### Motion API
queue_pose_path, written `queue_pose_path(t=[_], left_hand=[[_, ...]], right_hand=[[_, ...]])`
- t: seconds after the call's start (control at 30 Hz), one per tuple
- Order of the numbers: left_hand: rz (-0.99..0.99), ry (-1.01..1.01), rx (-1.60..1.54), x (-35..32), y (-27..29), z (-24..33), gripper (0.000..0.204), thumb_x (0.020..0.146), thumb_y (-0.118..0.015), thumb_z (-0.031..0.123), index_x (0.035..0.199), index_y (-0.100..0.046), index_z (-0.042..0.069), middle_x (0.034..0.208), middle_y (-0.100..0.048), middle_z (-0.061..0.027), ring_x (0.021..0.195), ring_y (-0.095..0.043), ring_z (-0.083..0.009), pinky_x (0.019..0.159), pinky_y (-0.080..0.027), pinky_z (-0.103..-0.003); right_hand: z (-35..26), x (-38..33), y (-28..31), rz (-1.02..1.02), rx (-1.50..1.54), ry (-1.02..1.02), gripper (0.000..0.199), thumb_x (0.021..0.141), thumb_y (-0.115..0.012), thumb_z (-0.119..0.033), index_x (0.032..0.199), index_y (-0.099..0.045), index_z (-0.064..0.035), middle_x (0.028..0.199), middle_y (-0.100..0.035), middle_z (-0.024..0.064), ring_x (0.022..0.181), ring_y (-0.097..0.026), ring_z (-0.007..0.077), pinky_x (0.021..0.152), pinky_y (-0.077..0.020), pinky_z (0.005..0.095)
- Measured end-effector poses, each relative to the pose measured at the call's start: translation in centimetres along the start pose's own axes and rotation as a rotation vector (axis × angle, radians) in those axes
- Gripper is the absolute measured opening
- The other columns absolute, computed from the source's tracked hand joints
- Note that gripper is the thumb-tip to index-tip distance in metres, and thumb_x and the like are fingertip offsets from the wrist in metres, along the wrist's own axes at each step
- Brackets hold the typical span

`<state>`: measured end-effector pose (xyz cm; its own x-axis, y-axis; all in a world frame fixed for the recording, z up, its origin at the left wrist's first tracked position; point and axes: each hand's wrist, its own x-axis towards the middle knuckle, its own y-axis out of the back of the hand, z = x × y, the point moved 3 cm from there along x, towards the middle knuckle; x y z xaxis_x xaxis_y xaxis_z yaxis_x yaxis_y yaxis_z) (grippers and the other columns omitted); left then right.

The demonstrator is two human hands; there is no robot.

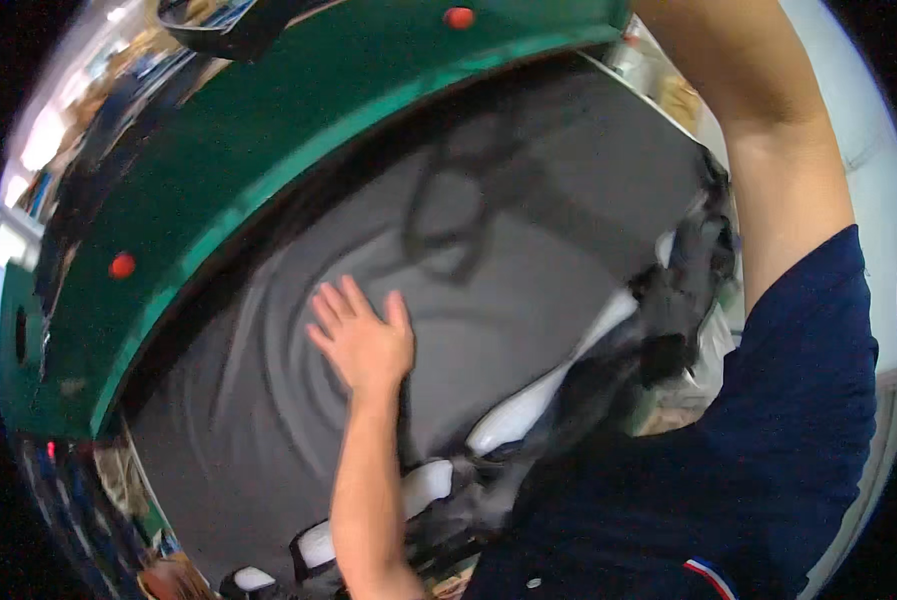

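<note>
My left hand point(363, 340) lies palm down on a dark grey sheet point(528, 300), its fingers spread and holding nothing. Curved wrinkles run through the sheet to the left of that hand. My right arm reaches up along the right side and leaves the picture at the top, so my right hand is out of sight. A dark shadow falls across the sheet beyond my left hand. Along the sheet's near edge, black crumpled material point(673, 320) bunches up, with white patches point(518, 410) showing between its folds.
A long green panel point(298, 110) curves along the far side of the sheet. On it sit a red knob point(122, 265) at the left and another red knob point(459, 18) at the top. A black tray-like object point(228, 35) stands at the upper left. A pale wall rises at the right.
</note>
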<state>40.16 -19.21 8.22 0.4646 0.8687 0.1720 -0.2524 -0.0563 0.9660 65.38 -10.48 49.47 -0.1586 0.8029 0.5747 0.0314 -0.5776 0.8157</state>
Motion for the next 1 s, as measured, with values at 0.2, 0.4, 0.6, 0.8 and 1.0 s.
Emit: queue_pose_path(t=[0.2,0.4,0.6,0.8,1.0], left_hand=[[-0.088,0.008,0.033,0.2,-0.4,1.2,0.074,0.098,-0.041,0.053,0.152,-0.031,0.002,0.159,-0.025,-0.0234,0.15,-0.018,-0.036,0.119,-0.013,-0.056],[-0.142,0.048,0.074,-0.4,-0.4,1.5,0.075,0.099,-0.038,0.054,0.153,-0.028,0.004,0.16,-0.023,-0.0212,0.15,-0.016,-0.0333,0.119,-0.013,-0.054],[-0.148,0.053,0.092,-0.1,-0.3,1.7,0.073,0.1,-0.037,0.054,0.154,-0.027,0.005,0.161,-0.022,-0.0196,0.151,-0.016,-0.0328,0.12,-0.013,-0.053],[-0.141,0.034,0.127,0.2,-1.2,0.2,0.071,0.101,-0.038,0.051,0.155,-0.026,0.006,0.162,-0.02,-0.0185,0.151,-0.014,-0.0326,0.12,-0.012,-0.053],[-0.175,0.009,0.176,0.4,-1.3,-0.2,0.066,0.103,-0.036,0.047,0.156,-0.024,0.008,0.162,-0.019,-0.018,0.151,-0.014,-0.0335,0.119,-0.012,-0.052]], right_hand=[[3.6,-21.0,8.8,-0.013,-0.32,-0.313,0.029,0.073,-0.063,-0.016,0.095,-0.071,0.0012,0.089,-0.071,0.0211,0.085,-0.067,0.0349,0.079,-0.0526,0.0414],[10.6,-40.7,4.5,-0.235,-0.241,-0.665,0.034,0.077,-0.069,-0.021,0.108,-0.071,-0.0063,0.104,-0.071,0.0163,0.098,-0.068,0.0321,0.086,-0.0538,0.0418],[10.2,-49.5,-1.3,-0.128,-0.035,-0.887,0.034,0.078,-0.063,-0.025,0.107,-0.07,-0.008,0.103,-0.071,0.016,0.1,-0.067,0.0352,0.088,-0.0522,0.0465],[13.1,-54.0,-6.9,-0.107,0.032,-0.912,0.023,0.076,-0.061,-0.02,0.089,-0.071,-0.0051,0.086,-0.07,0.0212,0.088,-0.067,0.0401,0.082,-0.0515,0.0491],[15.9,-56.7,-5.7,-0.138,0.098,-0.84,0.026,0.081,-0.06,-0.029,0.086,-0.067,-0.0038,0.079,-0.069,0.0209,0.08,-0.068,0.0397,0.074,-0.0533,0.0511]])
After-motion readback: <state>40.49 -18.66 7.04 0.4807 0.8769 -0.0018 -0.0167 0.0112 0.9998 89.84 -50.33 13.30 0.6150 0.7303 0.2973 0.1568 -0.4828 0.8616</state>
